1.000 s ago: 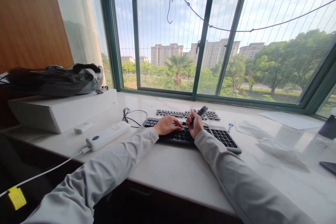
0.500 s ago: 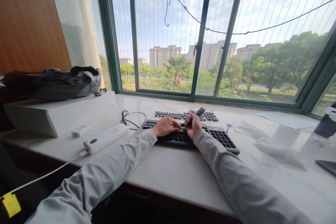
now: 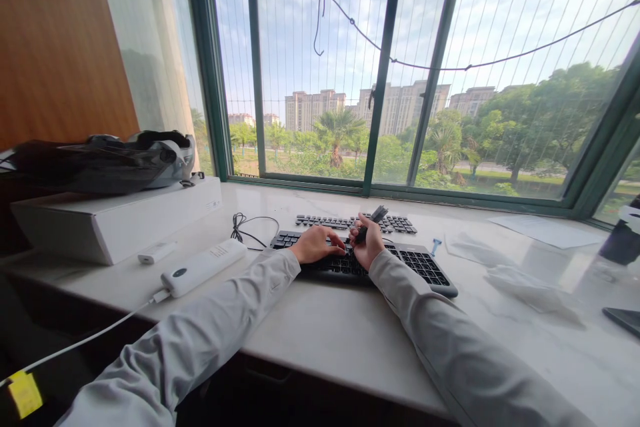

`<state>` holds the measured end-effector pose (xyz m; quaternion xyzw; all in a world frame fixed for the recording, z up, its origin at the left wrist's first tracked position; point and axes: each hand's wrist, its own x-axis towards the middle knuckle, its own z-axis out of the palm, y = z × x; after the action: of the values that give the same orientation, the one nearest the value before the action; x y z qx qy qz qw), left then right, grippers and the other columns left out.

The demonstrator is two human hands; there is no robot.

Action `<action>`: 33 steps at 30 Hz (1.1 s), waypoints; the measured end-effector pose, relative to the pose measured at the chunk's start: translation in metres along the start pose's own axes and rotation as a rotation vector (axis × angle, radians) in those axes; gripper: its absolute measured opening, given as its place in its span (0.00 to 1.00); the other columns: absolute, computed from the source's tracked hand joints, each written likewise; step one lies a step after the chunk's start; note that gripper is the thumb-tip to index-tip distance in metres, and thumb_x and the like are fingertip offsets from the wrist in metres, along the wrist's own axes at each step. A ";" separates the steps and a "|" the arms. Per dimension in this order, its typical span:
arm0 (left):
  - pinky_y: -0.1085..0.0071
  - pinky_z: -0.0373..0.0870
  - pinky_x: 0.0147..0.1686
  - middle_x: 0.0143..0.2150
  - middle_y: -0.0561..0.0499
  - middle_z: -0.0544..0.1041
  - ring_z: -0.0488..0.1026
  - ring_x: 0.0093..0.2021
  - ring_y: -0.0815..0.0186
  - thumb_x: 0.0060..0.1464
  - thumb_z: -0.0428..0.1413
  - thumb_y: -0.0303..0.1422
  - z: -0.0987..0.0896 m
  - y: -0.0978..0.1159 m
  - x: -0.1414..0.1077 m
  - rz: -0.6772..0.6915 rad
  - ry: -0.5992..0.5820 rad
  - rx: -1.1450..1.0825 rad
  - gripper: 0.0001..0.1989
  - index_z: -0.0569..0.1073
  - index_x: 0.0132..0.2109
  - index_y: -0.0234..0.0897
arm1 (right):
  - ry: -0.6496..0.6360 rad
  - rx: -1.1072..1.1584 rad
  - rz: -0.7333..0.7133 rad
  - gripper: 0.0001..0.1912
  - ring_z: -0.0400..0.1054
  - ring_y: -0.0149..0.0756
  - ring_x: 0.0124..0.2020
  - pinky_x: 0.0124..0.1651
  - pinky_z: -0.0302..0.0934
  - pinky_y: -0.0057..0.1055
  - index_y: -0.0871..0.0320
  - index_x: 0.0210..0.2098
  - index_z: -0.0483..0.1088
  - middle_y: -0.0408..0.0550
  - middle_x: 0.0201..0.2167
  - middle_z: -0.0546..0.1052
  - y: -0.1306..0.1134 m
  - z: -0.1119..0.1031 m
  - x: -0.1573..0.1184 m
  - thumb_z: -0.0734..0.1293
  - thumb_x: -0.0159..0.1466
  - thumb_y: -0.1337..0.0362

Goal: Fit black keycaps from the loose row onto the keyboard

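Note:
A black keyboard [image 3: 425, 270] lies across the counter before me, with the keycaps off over its right part and keys still seated at its left end. My left hand [image 3: 317, 245] rests over its middle, fingers bent and tips pinched together close to the key bed; whatever they hold is too small to make out. Just right of it, my right hand [image 3: 369, 243] is closed around a small black brush [image 3: 379, 215], its end pointing up and to the right. Behind the keyboard, loose black keycaps [image 3: 325, 221] are laid out in rows.
A blue keycap puller [image 3: 437, 245] lies right of the keyboard, near clear plastic bags [image 3: 530, 287] and a white sheet [image 3: 545, 230]. Left are a coiled black cable [image 3: 240, 230], a white power bank [image 3: 205, 267], a small white device [image 3: 157, 252] and a white box [image 3: 120, 220].
The brush in my right hand has tipped slightly to the left. My left hand stays at nearly the same spot over the keyboard, and the camera view has shifted a little.

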<state>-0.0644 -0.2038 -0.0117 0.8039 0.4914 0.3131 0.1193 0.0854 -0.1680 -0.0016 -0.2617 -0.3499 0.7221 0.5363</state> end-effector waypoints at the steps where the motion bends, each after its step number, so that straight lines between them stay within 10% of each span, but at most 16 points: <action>1: 0.75 0.66 0.39 0.36 0.52 0.80 0.74 0.39 0.65 0.46 0.60 0.45 0.000 0.000 0.000 -0.005 0.001 0.002 0.15 0.80 0.37 0.40 | -0.013 0.004 -0.035 0.18 0.49 0.23 0.14 0.16 0.46 0.23 0.56 0.21 0.53 0.35 0.14 0.55 0.001 0.000 0.000 0.63 0.59 0.54; 33: 0.75 0.63 0.33 0.34 0.52 0.78 0.72 0.34 0.66 0.49 0.58 0.43 0.002 -0.001 -0.001 0.070 0.035 0.097 0.13 0.77 0.34 0.38 | -0.175 -0.213 -0.315 0.23 0.38 0.22 0.14 0.17 0.34 0.26 0.55 0.15 0.49 0.33 0.12 0.46 0.020 0.003 -0.003 0.68 0.52 0.56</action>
<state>-0.0644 -0.2041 -0.0137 0.8198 0.4797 0.3068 0.0607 0.0717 -0.1754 -0.0153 -0.1952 -0.5062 0.6083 0.5793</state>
